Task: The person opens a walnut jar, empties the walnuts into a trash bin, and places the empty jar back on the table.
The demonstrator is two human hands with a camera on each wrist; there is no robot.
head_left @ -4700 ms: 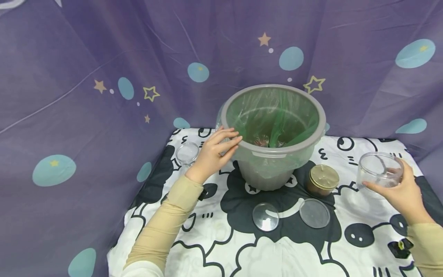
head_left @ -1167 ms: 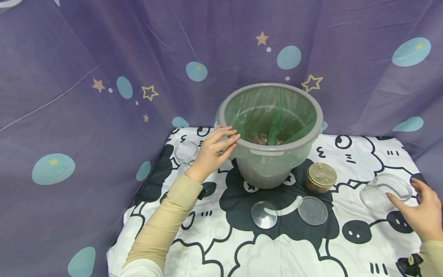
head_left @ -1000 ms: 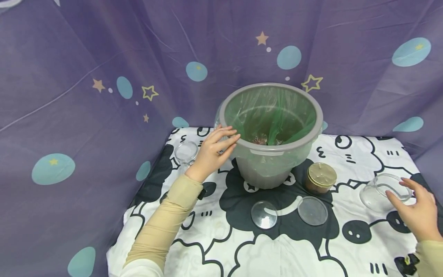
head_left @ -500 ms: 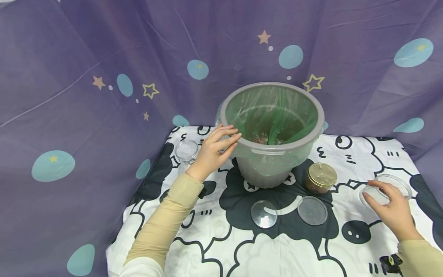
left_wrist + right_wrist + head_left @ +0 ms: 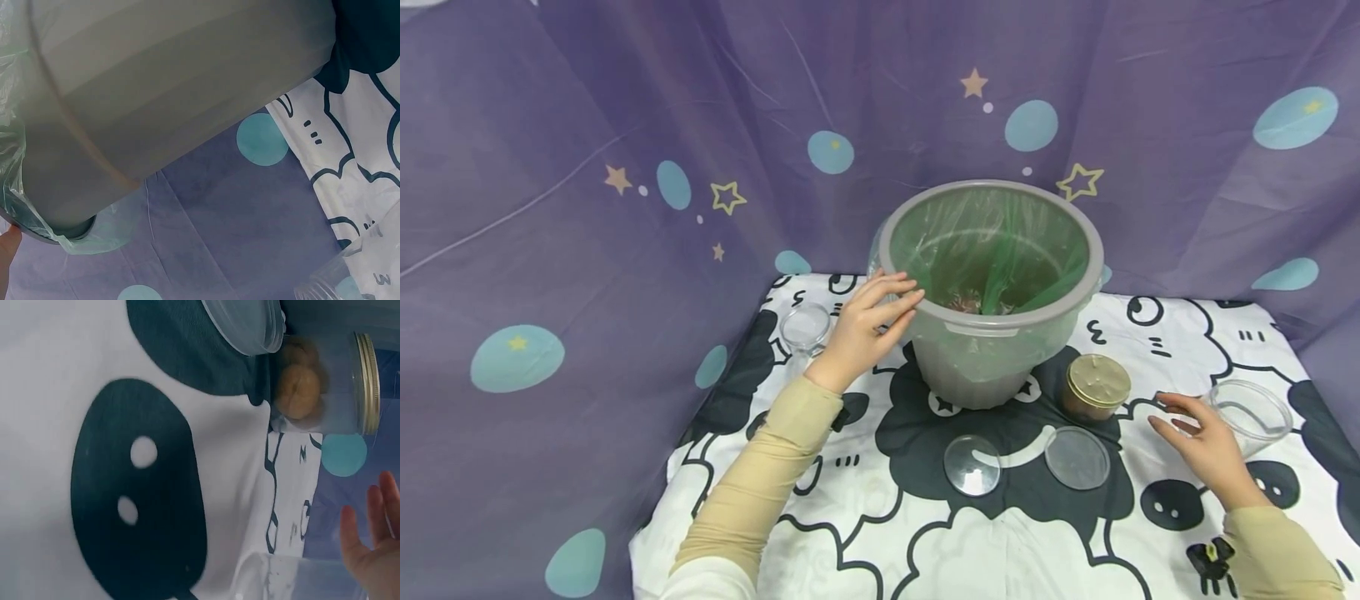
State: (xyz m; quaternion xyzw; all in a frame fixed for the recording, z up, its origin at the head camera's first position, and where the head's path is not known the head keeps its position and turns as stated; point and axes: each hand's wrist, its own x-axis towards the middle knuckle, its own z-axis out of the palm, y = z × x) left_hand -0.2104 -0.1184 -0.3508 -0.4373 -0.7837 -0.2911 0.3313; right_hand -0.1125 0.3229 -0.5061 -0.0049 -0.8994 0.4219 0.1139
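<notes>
My left hand (image 5: 863, 325) rests on the near left rim of a grey trash bin (image 5: 964, 379) lined with a green plastic bag (image 5: 1000, 250). Its fingers lie fairly straight. On the right, my right hand (image 5: 1206, 446) hovers over the cloth with fingers spread, holding nothing. It is between a clear jar without a lid (image 5: 1251, 408) and a jar with a gold lid (image 5: 1097, 383). In the right wrist view, round brown pieces (image 5: 298, 392) show inside the gold-lidded jar. Something reddish lies at the bottom of the bin, too unclear to name.
Two clear round lids, one domed (image 5: 972, 465) and one flat (image 5: 1077, 457), lie on the patterned cloth (image 5: 970, 558) before the bin. Another clear jar (image 5: 806, 327) stands left of it, partly behind my left hand. A purple curtain (image 5: 700, 100) hangs behind.
Held in my right hand earlier, the clear jar now stands on the cloth at the right. My right hand has let go and moved left toward the gold-lidded jar. The left hand stays put.
</notes>
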